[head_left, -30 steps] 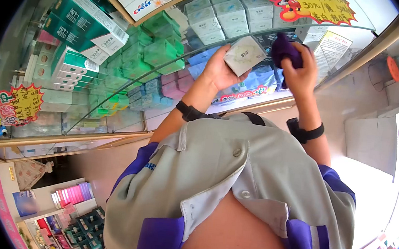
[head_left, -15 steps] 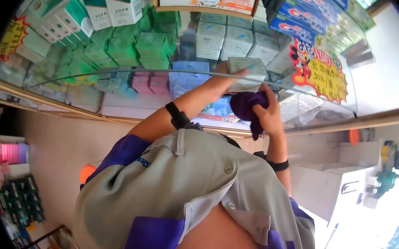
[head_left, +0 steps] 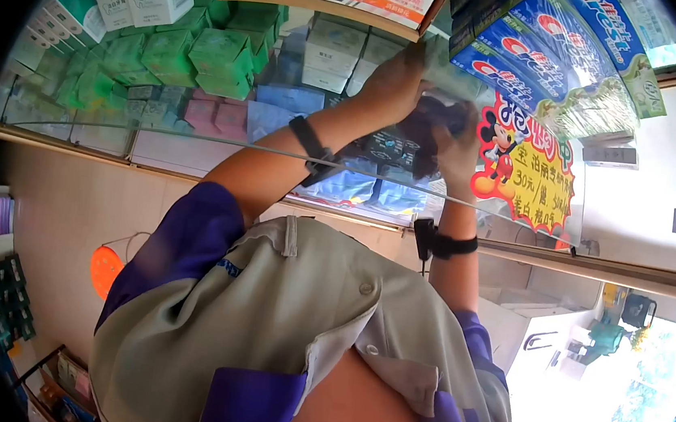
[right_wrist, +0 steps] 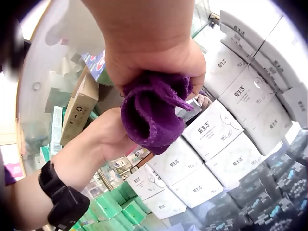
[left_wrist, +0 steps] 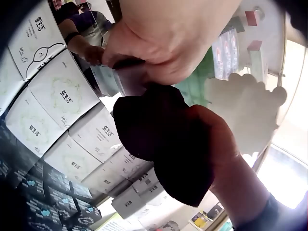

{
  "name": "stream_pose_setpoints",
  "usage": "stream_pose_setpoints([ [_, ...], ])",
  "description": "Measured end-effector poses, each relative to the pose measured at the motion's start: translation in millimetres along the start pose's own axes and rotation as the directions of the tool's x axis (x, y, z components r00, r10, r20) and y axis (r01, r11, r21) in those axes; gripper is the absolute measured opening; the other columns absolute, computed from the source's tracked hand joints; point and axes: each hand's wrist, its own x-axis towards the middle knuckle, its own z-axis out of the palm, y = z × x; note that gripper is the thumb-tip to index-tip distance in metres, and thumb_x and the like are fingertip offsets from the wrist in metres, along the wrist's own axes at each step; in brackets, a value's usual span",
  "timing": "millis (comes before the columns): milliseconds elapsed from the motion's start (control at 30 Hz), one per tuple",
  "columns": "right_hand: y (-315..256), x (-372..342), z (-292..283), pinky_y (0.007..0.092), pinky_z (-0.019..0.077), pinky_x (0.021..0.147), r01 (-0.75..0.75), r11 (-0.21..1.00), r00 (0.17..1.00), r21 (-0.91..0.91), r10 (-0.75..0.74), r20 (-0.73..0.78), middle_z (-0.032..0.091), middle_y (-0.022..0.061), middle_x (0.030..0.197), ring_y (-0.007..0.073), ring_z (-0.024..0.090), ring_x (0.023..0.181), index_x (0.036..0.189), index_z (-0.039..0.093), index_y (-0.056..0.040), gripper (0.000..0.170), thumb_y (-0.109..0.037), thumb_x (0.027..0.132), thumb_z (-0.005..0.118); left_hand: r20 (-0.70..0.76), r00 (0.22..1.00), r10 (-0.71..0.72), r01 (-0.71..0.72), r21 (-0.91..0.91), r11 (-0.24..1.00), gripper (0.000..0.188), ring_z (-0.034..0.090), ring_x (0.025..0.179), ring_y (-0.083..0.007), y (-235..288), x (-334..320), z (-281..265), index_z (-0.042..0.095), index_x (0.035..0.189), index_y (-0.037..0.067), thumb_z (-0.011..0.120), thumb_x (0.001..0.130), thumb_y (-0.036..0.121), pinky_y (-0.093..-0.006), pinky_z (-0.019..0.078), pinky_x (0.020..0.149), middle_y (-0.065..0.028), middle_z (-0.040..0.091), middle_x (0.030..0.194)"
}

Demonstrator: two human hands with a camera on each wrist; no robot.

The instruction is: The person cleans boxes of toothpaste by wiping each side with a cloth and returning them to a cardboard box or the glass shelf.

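Under the glass in the head view, my left hand (head_left: 395, 86) grips a pale box (head_left: 453, 71), blurred by the glass. My right hand (head_left: 456, 151) holds a bunched purple cloth (head_left: 436, 121) close below that box. From the left wrist view, my left hand (left_wrist: 163, 36) curls over the box (left_wrist: 130, 79), mostly hidden, and the dark cloth (left_wrist: 163, 139) hangs against it. In the right wrist view, my right hand (right_wrist: 154, 53) clutches the folded purple cloth (right_wrist: 154, 118), which covers the fingers of my left hand (right_wrist: 103, 134).
Stacked white boxes (right_wrist: 192, 187) and green packs (head_left: 170, 56) fill the case. Crest cartons (head_left: 532, 55) and a carton tray (head_left: 317, 4) stand above the glass. A yellow sign (head_left: 528, 176) is right of my hands; the glass edge (head_left: 222, 143) crosses over my arms.
Both hands have moved farther in beneath the glass with the box and cloth. The head view has turned and shifted, bringing the Crest cartons and sign nearer.
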Motion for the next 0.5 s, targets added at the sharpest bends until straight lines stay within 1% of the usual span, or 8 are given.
stream_pose_setpoints([
  [33,9,4,-1,0.0345,0.0443,0.095,0.003,1.0,1.0,0.005,-0.003,0.007,0.058,0.0183,0.12,0.027,0.057,0.11,0.131,0.049,0.0028,0.063,-0.017,0.075,0.069,0.04,0.992,-0.116,0.118,-0.071,0.99,0.045,0.058,0.104,-0.0471,-1,7,4,0.046,0.125,-0.003,0.063,0.085,0.009,-0.0503,0.0483,0.085,-0.0299,0.061,0.108],
  [67,17,10,-1,0.0346,0.0441,0.096,0.029,0.987,1.0,-0.155,-0.029,0.005,0.059,0.0176,0.121,0.0274,0.057,0.111,0.132,0.049,0.0023,0.063,-0.017,0.075,0.069,-0.016,0.992,-0.123,0.122,-0.061,0.991,0.034,0.059,0.094,-0.0494,-6,11,12,0.049,0.116,-0.003,0.06,0.085,0.005,-0.0516,0.0494,0.077,-0.0298,0.063,0.096],
  [100,21,14,0,0.0346,0.044,0.097,0.054,0.949,0.998,-0.31,-0.055,0.004,0.059,0.0169,0.121,0.0277,0.058,0.111,0.132,0.049,0.0019,0.063,-0.018,0.075,0.07,-0.02,0.992,-0.125,0.124,-0.052,0.991,0.034,0.059,0.094,-0.0494,-11,12,18,0.049,0.116,-0.003,0.06,0.085,0.005,-0.0516,0.0494,0.077,-0.0298,0.063,0.096],
  [133,24,17,2,0.0347,0.044,0.096,0.034,0.95,0.999,-0.31,-0.043,-0.02,0.059,0.0169,0.122,0.0278,0.058,0.111,0.132,0.049,0.0019,0.063,-0.018,0.075,0.07,0.033,0.987,-0.158,0.158,-0.009,0.987,0.034,0.059,0.094,-0.0494,-17,14,22,0.05,0.117,-0.003,0.058,0.085,0.004,-0.0518,0.0492,0.077,-0.03,0.063,0.097],
  [233,23,17,9,0.0347,0.0442,0.096,-0.064,0.987,0.995,-0.148,0.053,-0.081,0.059,0.0168,0.122,0.028,0.058,0.111,0.132,0.05,0.0019,0.063,-0.018,0.075,0.07,0.105,0.972,-0.21,0.205,0.056,0.977,0.033,0.059,0.091,-0.0494,-29,10,27,0.052,0.116,-0.003,0.056,0.084,0.002,-0.0523,0.0489,0.077,-0.029,0.063,0.096],
  [333,18,13,17,0.0348,0.0444,0.096,-0.14,0.99,0.984,0.03,0.142,-0.106,0.059,0.0167,0.122,0.0282,0.058,0.112,0.131,0.05,0.002,0.063,-0.019,0.075,0.07,0.027,0.993,-0.114,0.115,-0.015,0.993,0.034,0.06,0.093,-0.0475,-31,2,32,0.052,0.118,-0.003,0.056,0.085,0.003,-0.0509,0.0493,0.079,-0.0275,0.063,0.099],
  [433,14,7,22,0.0349,0.0446,0.096,-0.191,0.97,0.973,0.15,0.207,-0.1,0.059,0.0166,0.123,0.0284,0.058,0.112,0.131,0.05,0.002,0.063,-0.019,0.075,0.07,-0.029,0.982,-0.185,0.182,-0.101,0.978,0.037,0.06,0.096,-0.0452,-24,-10,32,0.052,0.12,-0.002,0.058,0.085,0.004,-0.0489,0.0494,0.081,-0.0264,0.063,0.103],
  [500,11,6,22,0.0349,0.0447,0.096,-0.216,0.956,0.968,0.198,0.236,-0.084,0.059,0.0166,0.123,0.0286,0.058,0.112,0.131,0.051,0.002,0.063,-0.019,0.075,0.071,0.059,0.956,-0.289,0.294,-0.118,0.948,0.039,0.06,0.099,-0.0435,-18,-13,31,0.051,0.123,-0.001,0.059,0.085,0.004,-0.0468,0.0495,0.083,-0.0264,0.062,0.106],
])
